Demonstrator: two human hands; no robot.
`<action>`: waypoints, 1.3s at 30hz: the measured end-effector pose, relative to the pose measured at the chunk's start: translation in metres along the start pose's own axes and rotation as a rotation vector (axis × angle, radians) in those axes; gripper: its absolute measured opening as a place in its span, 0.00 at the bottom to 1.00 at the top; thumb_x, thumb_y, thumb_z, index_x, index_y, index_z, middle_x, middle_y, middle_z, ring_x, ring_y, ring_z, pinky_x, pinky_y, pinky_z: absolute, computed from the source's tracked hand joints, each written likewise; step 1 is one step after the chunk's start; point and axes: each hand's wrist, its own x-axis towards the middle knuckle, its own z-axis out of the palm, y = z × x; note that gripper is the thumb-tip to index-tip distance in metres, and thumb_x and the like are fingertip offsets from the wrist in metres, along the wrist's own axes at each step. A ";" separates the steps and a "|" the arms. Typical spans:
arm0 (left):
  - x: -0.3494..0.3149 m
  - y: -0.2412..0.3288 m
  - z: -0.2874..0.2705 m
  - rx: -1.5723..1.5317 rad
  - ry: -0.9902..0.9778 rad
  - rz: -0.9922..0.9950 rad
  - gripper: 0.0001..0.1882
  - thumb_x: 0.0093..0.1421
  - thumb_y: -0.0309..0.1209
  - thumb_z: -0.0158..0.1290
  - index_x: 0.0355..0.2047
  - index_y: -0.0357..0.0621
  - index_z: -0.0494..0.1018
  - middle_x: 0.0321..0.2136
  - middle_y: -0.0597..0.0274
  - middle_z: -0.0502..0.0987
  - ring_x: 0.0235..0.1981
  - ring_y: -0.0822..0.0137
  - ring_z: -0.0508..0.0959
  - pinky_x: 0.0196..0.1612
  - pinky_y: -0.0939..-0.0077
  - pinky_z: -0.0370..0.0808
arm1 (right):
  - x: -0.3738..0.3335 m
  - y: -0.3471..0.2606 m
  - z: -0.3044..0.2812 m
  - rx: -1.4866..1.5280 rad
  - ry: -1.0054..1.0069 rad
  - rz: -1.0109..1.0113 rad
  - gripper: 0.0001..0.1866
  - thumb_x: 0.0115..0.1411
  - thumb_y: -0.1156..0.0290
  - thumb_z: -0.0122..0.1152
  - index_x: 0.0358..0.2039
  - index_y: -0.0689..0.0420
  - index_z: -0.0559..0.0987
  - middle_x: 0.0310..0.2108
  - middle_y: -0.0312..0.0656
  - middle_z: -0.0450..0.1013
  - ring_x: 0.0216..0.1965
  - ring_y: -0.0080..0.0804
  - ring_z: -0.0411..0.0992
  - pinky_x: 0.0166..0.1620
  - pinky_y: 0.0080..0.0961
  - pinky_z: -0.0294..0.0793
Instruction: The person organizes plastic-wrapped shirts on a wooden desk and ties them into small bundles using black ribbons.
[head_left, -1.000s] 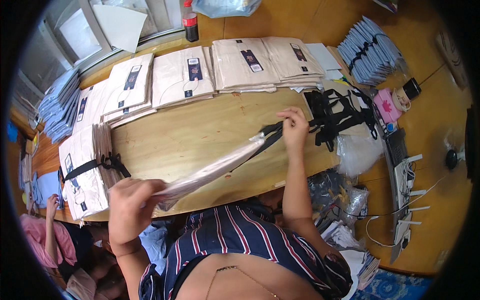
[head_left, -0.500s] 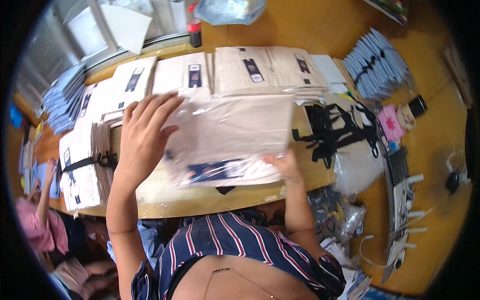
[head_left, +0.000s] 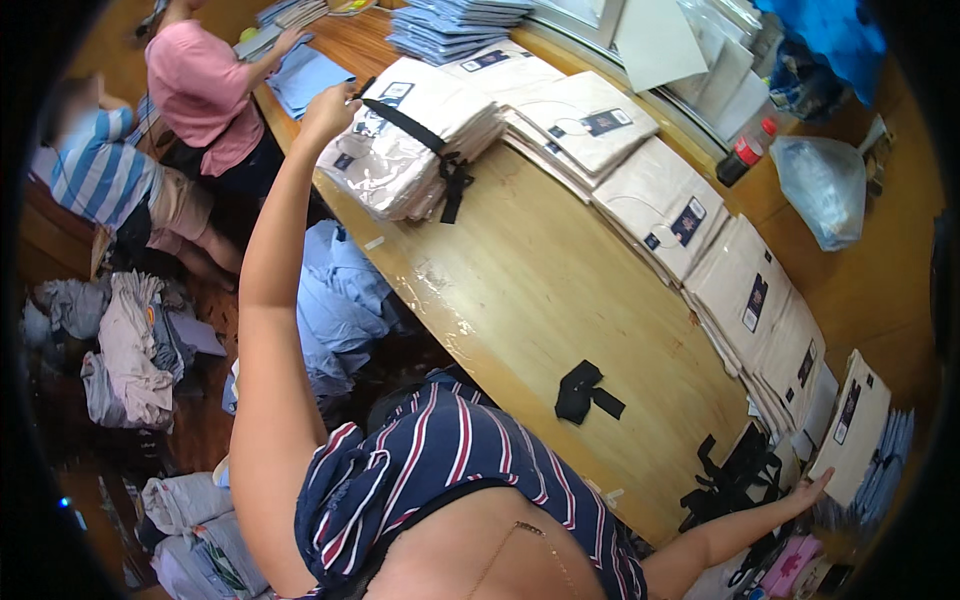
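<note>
My left hand [head_left: 330, 112] is closed at the far corner of a bundle of cream folded garments in clear bags [head_left: 400, 180], gripping the black strap [head_left: 405, 122] round it. The strap's loose ends hang in a knot on the bundle's right side. Far to the right, my right hand [head_left: 815, 490] pinches the lower edge of a bagged cream folded garment [head_left: 850, 425] with a dark label. That garment is tilted in front of a stack of bagged light blue garments [head_left: 890, 460].
Cream bagged stacks [head_left: 660, 215] line the table's [head_left: 520, 270] far edge. On it lie a folded black strap [head_left: 580, 392] and a heap of straps [head_left: 740, 480]. A cola bottle [head_left: 745, 150] stands behind. Two people [head_left: 205, 90] are at the left; clothes [head_left: 135, 350] lie on the floor.
My view has turned left. My left hand has reached out to the tied bundle, and my right hand has carried the bagged garment away to the right. Two people now show more fully.
</note>
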 end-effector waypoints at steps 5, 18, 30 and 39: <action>0.030 -0.052 0.032 -0.072 -0.283 -0.258 0.22 0.49 0.45 0.49 0.30 0.33 0.72 0.28 0.46 0.74 0.31 0.57 0.74 0.35 0.70 0.68 | -0.020 0.000 0.043 -0.409 -0.076 -0.479 0.34 0.47 0.64 0.59 0.50 0.64 0.55 0.42 0.54 0.62 0.38 0.42 0.66 0.40 0.31 0.68; 0.052 -0.042 0.018 -0.680 -0.392 -0.043 0.28 0.41 0.35 0.60 0.40 0.32 0.65 0.31 0.55 0.72 0.31 0.67 0.71 0.36 0.77 0.68 | -0.379 0.062 0.064 -1.003 -1.095 -0.667 0.15 0.43 0.78 0.53 0.35 0.54 0.72 0.48 0.47 0.58 0.49 0.46 0.55 0.49 0.38 0.56; -0.117 0.226 -0.046 -0.258 -0.273 0.847 0.15 0.43 0.28 0.51 0.34 0.46 0.65 0.18 0.51 0.71 0.19 0.52 0.72 0.22 0.61 0.67 | -0.493 -0.104 0.109 -0.046 -0.852 -0.943 0.25 0.44 0.65 0.60 0.45 0.52 0.67 0.35 0.43 0.67 0.29 0.37 0.69 0.30 0.28 0.70; -0.192 0.284 -0.032 -0.474 -0.574 1.224 0.20 0.44 0.25 0.50 0.41 0.40 0.64 0.19 0.50 0.71 0.20 0.51 0.72 0.23 0.64 0.68 | -0.479 -0.096 0.099 -0.087 -0.733 -0.835 0.12 0.43 0.83 0.51 0.30 0.58 0.73 0.26 0.44 0.64 0.26 0.37 0.69 0.27 0.28 0.69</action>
